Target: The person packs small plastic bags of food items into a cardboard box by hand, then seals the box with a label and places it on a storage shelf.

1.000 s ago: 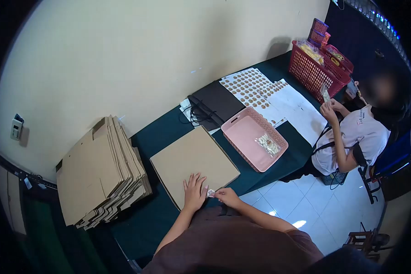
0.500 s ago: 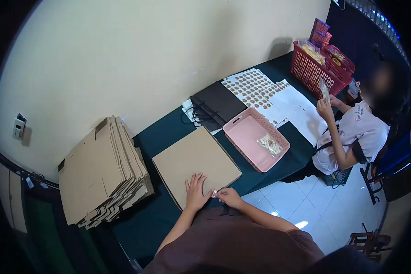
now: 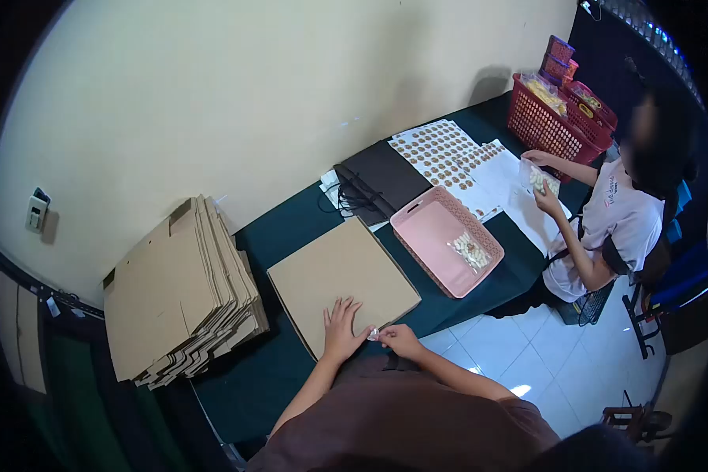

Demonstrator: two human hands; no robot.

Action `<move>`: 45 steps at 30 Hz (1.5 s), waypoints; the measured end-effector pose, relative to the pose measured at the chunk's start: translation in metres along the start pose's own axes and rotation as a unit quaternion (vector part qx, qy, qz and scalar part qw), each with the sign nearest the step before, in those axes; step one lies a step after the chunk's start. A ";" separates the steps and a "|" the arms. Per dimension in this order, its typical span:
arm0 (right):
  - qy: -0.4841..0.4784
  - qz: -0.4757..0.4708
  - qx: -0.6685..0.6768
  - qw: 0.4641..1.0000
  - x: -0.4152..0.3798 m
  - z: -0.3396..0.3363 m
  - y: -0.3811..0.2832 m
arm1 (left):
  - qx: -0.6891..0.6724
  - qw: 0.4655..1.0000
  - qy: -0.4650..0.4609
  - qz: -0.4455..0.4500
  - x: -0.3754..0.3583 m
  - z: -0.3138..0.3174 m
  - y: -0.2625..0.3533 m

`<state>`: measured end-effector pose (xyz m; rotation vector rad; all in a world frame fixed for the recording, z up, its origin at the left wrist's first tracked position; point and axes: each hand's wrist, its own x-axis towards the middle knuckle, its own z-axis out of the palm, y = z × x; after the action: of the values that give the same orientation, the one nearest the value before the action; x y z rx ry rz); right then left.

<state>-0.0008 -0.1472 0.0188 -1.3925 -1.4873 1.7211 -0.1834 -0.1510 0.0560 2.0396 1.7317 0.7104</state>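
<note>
A closed cardboard box point(image 3: 334, 275) lies in front of me on the dark green tablecloth. My left hand point(image 3: 342, 329) rests on its near part with fingers spread, the thumb reaching toward a small shiny clear piece point(image 3: 374, 335). At the box's near edge, my right hand point(image 3: 402, 342) pinches that piece between its fingertips. It looks like thin plastic or tape, too small to tell. Just beyond the box, to the right, is a pink basket tray point(image 3: 429, 228) with a clear bag of white pieces point(image 3: 470, 253) in it.
Flattened cardboard boxes point(image 3: 169, 295) are stacked at left. Behind lie a black folder-like item point(image 3: 381, 177) with cables and sheets of round stickers point(image 3: 440, 153). A co-worker point(image 3: 621, 212) at right holds a clear bag point(image 3: 540, 179) near a red basket point(image 3: 547, 122).
The co-worker has lowered the clear bag toward the table, with a hand on each side of it. My hands have barely moved; the view has shifted slightly.
</note>
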 end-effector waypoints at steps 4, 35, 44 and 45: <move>0.003 -0.004 -0.018 1.000 0.001 0.000 0.002 | -0.003 1.000 -0.003 0.000 -0.001 0.001 -0.001; -0.023 0.087 0.020 0.996 0.020 -0.006 0.008 | 0.095 0.993 -0.056 0.033 -0.004 0.003 0.001; 0.064 0.013 -0.194 0.979 0.002 0.008 -0.027 | 0.104 0.992 -0.071 0.034 -0.005 -0.002 0.003; 0.064 0.013 -0.195 0.979 0.004 0.008 -0.021 | 0.100 0.992 -0.066 0.034 -0.005 -0.001 0.002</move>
<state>-0.0146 -0.1404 0.0358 -1.6876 -1.8064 1.3705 -0.1830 -0.1560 0.0577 2.2341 1.7241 0.4242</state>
